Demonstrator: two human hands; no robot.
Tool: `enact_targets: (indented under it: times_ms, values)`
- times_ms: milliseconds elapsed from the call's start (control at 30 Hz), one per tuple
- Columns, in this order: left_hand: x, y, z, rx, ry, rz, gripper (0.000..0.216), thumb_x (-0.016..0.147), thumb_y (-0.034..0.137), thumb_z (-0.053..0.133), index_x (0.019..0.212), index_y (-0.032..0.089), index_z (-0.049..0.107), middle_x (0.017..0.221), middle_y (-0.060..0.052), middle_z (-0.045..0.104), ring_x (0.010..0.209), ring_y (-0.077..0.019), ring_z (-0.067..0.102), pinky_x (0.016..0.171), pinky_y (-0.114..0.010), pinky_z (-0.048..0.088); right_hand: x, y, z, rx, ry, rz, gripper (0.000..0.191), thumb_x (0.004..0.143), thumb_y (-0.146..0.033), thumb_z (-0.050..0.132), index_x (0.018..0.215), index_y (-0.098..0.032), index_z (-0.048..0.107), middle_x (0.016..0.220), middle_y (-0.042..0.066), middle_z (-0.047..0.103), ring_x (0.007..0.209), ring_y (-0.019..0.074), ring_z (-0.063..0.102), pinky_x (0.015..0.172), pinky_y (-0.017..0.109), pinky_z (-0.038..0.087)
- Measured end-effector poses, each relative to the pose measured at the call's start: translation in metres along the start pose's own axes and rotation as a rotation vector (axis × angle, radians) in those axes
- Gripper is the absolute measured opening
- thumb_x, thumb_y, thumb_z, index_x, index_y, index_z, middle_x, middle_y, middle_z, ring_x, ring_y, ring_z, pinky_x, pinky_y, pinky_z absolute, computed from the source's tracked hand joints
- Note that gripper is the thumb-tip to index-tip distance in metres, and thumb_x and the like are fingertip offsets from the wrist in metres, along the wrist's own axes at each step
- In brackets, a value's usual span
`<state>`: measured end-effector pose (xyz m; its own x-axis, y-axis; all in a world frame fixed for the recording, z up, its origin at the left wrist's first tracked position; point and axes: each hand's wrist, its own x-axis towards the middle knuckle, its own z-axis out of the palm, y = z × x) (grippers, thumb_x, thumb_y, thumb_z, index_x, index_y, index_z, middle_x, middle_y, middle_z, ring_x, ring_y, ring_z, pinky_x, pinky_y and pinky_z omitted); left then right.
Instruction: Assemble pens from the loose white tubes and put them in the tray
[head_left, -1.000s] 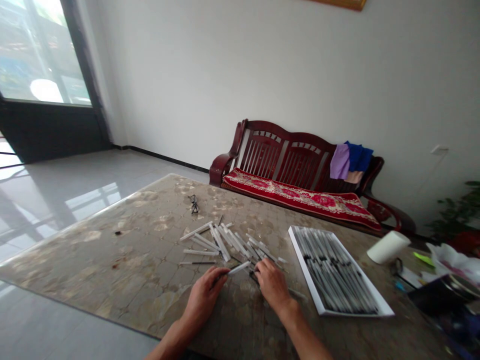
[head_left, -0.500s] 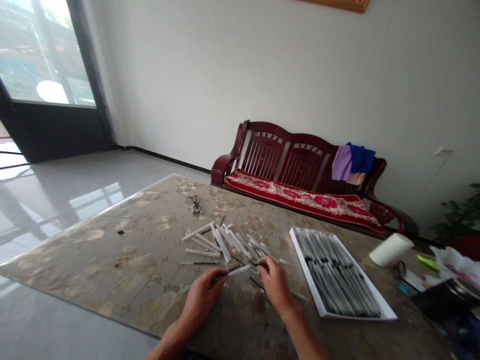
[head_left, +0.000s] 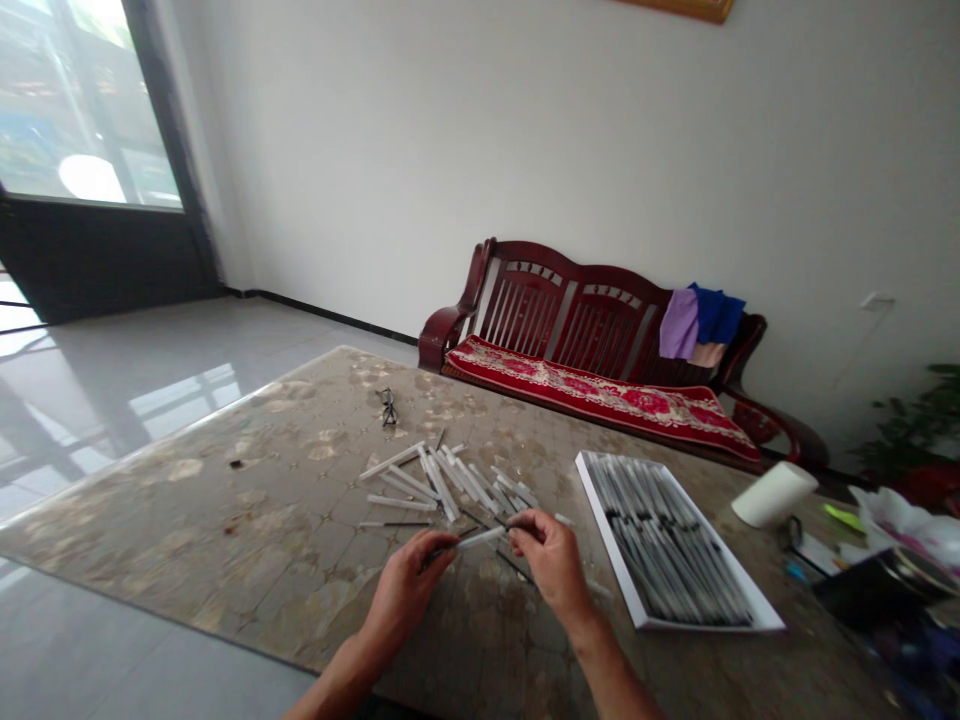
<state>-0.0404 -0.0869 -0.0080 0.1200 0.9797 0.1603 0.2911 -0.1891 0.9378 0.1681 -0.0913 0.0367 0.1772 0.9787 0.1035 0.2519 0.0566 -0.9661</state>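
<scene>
My left hand [head_left: 409,590] pinches the near end of a thin white pen barrel [head_left: 480,538] just above the table. My right hand [head_left: 551,555] has its fingers closed at the barrel's other end, on a small dark part that I cannot make out clearly. Behind both hands several loose white pen barrels [head_left: 442,480] and thin dark refills lie scattered on the table. A white tray [head_left: 600,520] full of pens lies to the right of my right hand.
The table [head_left: 225,520] has a brown patterned top under glass. Dark eyeglasses [head_left: 387,406] lie at its far side. A white paper roll [head_left: 772,494], bags and clutter sit at the right end. A red wooden bench [head_left: 600,350] stands behind.
My right hand has lifted off the table and come to the far end of the barrel held by my left hand. The left hand has risen slightly.
</scene>
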Motion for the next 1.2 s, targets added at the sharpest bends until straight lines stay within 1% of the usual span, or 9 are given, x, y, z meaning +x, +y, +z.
enact_targets:
  times_ms: [233, 433, 600, 733, 900, 933, 1000, 1100, 1200]
  values:
    - [-0.001, -0.001, 0.002, -0.009, -0.019, -0.007, 0.020, 0.081, 0.032, 0.059, 0.088, 0.024, 0.075, 0.087, -0.003, 0.074, 0.085, -0.0231, 0.068, 0.080, -0.031, 0.050, -0.001, 0.002, 0.000, 0.027, 0.017, 0.008, 0.015, 0.068, -0.031, 0.067, 0.077, -0.018, 0.071, 0.063, 0.001, 0.068, 0.057, 0.0170, 0.062, 0.055, 0.025, 0.050]
    - [0.002, 0.003, 0.002, -0.008, -0.016, 0.017, 0.017, 0.079, 0.031, 0.062, 0.085, 0.024, 0.077, 0.083, -0.004, 0.074, 0.081, -0.0229, 0.068, 0.075, -0.029, 0.050, -0.004, 0.004, -0.001, -0.094, -0.008, -0.095, 0.011, 0.076, -0.028, 0.063, 0.077, -0.019, 0.069, 0.064, 0.000, 0.064, 0.057, 0.0149, 0.058, 0.055, 0.023, 0.047]
    - [-0.001, 0.002, 0.006, -0.017, 0.000, 0.060, 0.016, 0.080, 0.030, 0.063, 0.082, 0.024, 0.077, 0.078, -0.004, 0.072, 0.076, -0.0216, 0.068, 0.071, -0.028, 0.050, -0.008, 0.009, -0.003, -0.214, -0.017, -0.158, 0.017, 0.084, -0.033, 0.056, 0.079, -0.020, 0.065, 0.063, 0.000, 0.061, 0.055, 0.0150, 0.056, 0.053, 0.023, 0.044]
    - [-0.003, 0.003, 0.009, -0.006, -0.005, 0.125, 0.017, 0.083, 0.030, 0.060, 0.084, 0.024, 0.076, 0.080, -0.004, 0.071, 0.077, -0.0205, 0.067, 0.071, -0.027, 0.050, -0.014, 0.011, -0.006, -0.376, -0.021, -0.221, 0.032, 0.092, -0.041, 0.047, 0.068, -0.021, 0.058, 0.062, 0.001, 0.060, 0.058, 0.0153, 0.056, 0.053, 0.023, 0.040]
    - [0.003, 0.010, 0.009, -0.036, -0.050, 0.163, 0.014, 0.081, 0.030, 0.063, 0.084, 0.026, 0.077, 0.079, -0.004, 0.070, 0.077, -0.0198, 0.067, 0.071, -0.027, 0.051, -0.018, 0.013, -0.009, -0.320, -0.066, -0.143, 0.037, 0.094, -0.048, 0.042, 0.073, -0.022, 0.056, 0.059, -0.002, 0.056, 0.054, 0.0143, 0.054, 0.050, 0.022, 0.039]
    - [0.005, 0.010, 0.009, -0.075, -0.035, 0.143, 0.014, 0.078, 0.030, 0.066, 0.088, 0.026, 0.076, 0.082, -0.004, 0.071, 0.078, -0.0201, 0.067, 0.072, -0.027, 0.051, -0.018, 0.013, -0.009, -0.289, -0.059, -0.121, 0.037, 0.094, -0.050, 0.042, 0.075, -0.022, 0.056, 0.059, -0.002, 0.055, 0.053, 0.0144, 0.054, 0.050, 0.022, 0.040]
    - [0.007, 0.009, 0.009, -0.210, 0.050, 0.050, 0.030, 0.071, 0.031, 0.073, 0.100, 0.025, 0.074, 0.094, -0.005, 0.072, 0.079, -0.0205, 0.067, 0.072, -0.030, 0.053, -0.017, 0.015, -0.009, -0.229, -0.001, -0.074, 0.038, 0.092, -0.054, 0.042, 0.076, -0.023, 0.055, 0.059, -0.002, 0.054, 0.052, 0.0148, 0.055, 0.048, 0.022, 0.041]
    - [0.006, 0.006, 0.013, -0.474, 0.185, -0.185, 0.055, 0.064, 0.042, 0.078, 0.114, 0.022, 0.067, 0.101, -0.008, 0.071, 0.074, -0.0199, 0.067, 0.063, -0.029, 0.053, -0.017, 0.018, -0.009, -0.161, 0.134, -0.026, 0.042, 0.090, -0.060, 0.041, 0.078, -0.023, 0.055, 0.061, -0.001, 0.056, 0.053, 0.0159, 0.057, 0.045, 0.023, 0.043]
    - [0.001, 0.008, 0.022, -0.682, 0.102, -0.402, 0.052, 0.060, 0.049, 0.081, 0.099, 0.017, 0.072, 0.088, -0.008, 0.073, 0.071, -0.0185, 0.067, 0.059, -0.025, 0.050, -0.024, 0.021, -0.006, -0.176, 0.167, -0.097, 0.042, 0.093, -0.058, 0.039, 0.078, -0.022, 0.055, 0.061, -0.001, 0.057, 0.054, 0.0157, 0.058, 0.048, 0.022, 0.044]
